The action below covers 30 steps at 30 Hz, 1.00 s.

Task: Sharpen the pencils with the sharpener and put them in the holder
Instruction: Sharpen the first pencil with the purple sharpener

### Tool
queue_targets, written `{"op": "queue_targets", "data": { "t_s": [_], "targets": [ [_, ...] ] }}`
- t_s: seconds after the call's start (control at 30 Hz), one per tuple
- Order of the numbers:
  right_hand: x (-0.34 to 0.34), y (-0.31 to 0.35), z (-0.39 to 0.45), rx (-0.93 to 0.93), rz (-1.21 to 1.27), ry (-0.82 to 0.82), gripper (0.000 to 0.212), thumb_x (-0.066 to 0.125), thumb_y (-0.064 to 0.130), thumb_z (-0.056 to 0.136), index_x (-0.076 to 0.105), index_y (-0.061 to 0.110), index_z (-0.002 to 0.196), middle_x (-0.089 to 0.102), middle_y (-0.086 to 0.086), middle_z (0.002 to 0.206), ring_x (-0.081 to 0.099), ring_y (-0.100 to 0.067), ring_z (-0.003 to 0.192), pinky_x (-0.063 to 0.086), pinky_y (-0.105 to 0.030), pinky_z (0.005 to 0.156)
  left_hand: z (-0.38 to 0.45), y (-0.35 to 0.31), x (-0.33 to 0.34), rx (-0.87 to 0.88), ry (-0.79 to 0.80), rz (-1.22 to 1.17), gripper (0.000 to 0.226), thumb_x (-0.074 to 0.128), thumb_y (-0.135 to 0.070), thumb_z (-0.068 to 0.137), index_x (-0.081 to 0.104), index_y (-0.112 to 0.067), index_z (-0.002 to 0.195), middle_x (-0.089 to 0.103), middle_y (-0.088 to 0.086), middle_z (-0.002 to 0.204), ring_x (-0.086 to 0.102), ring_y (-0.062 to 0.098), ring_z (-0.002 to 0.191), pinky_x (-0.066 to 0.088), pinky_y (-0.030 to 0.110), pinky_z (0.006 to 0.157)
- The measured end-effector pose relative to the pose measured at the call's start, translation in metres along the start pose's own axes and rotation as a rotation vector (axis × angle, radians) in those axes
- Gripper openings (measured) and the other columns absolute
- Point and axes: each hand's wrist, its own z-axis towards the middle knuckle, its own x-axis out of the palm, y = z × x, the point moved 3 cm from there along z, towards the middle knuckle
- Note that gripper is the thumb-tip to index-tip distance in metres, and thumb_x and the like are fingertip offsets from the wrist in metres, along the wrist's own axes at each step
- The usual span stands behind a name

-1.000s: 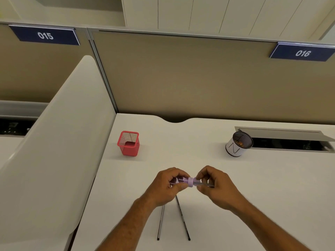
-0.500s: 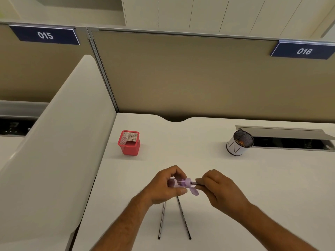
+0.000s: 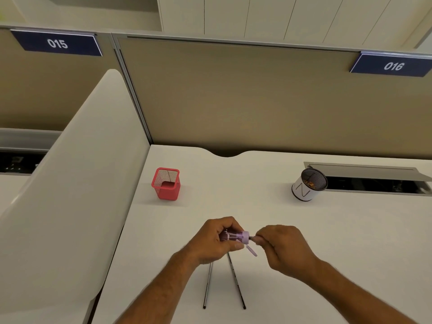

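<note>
My left hand [image 3: 214, 242] grips a small purple sharpener [image 3: 243, 237] above the white desk. A purple flap hangs open under the sharpener. My right hand [image 3: 282, 246] pinches a dark pencil [image 3: 252, 238] whose tip sits in the sharpener's mouth; most of that pencil is hidden by my fingers. Two more dark pencils [image 3: 207, 286] [image 3: 236, 280] lie on the desk below my hands, partly under my left wrist. A red mesh holder [image 3: 166, 184] stands at the back left of the desk.
A white cup with a dark mesh rim [image 3: 308, 184] stands at the back right, shavings inside. Behind it is an open cable slot [image 3: 374, 181]. A white divider panel [image 3: 70, 183] rises along the desk's left edge, and a beige partition [image 3: 245, 101] closes the back.
The sharpener's flap has swung open and hangs down. My right hand has shifted slightly right, so less of it covers the sharpener. My left hand stays put.
</note>
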Motion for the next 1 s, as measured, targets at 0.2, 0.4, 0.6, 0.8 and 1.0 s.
{"op": "queue_targets", "data": {
  "t_s": [0.2,0.4,0.6,0.8,1.0],
  "targets": [
    [0.001,-0.002,0.008,0.449,0.512,0.304,0.045,0.051,0.032,0.099,0.064,0.024,0.056,0.05,0.003,0.05,0.04,-0.007,0.049,0.034,-0.023,0.054,0.003,-0.004,-0.002,0.024,0.002,0.097,0.02,0.078,-0.018,0.08,0.069,-0.023,0.097,0.067,-0.013,0.086,0.061,0.003,0.075,0.048,0.016,0.068],
    [0.002,0.004,0.003,0.452,0.584,0.174,0.011,0.062,0.017,0.088,0.063,0.022,0.078,0.053,0.004,0.056,0.043,-0.006,0.052,0.035,-0.025,0.055,0.003,-0.005,-0.006,0.046,-0.016,0.124,0.022,0.077,-0.036,0.081,0.076,-0.022,0.098,0.073,-0.007,0.084,0.061,0.005,0.072,0.048,0.02,0.064],
    [-0.001,0.007,-0.003,-0.112,-0.009,-0.009,0.017,0.058,0.028,0.09,0.07,0.026,0.101,0.066,0.012,0.071,0.054,-0.013,0.059,0.044,-0.025,0.046,0.0,-0.004,-0.014,-0.019,0.033,0.048,0.034,0.071,-0.049,0.08,0.077,-0.019,0.094,0.073,0.002,0.076,0.067,0.012,0.069,0.055,0.032,0.068],
    [0.006,0.007,-0.005,-0.295,-0.199,-0.144,0.006,0.066,0.013,0.082,0.07,0.013,0.086,0.055,0.0,0.058,0.04,-0.019,0.049,0.033,-0.029,0.043,0.004,-0.004,-0.011,-0.045,0.117,0.074,0.035,0.067,-0.05,0.087,0.077,-0.018,0.094,0.072,0.014,0.081,0.061,0.009,0.067,0.052,0.03,0.07],
    [0.006,0.008,0.005,0.101,0.03,0.159,0.03,0.042,0.027,0.09,0.064,0.022,0.07,0.059,0.009,0.054,0.048,-0.013,0.046,0.036,-0.023,0.048,0.001,-0.004,-0.009,-0.008,0.066,0.066,0.023,0.072,-0.035,0.086,0.077,-0.015,0.097,0.073,-0.004,0.081,0.065,0.009,0.074,0.054,0.029,0.07]
  ]
}}
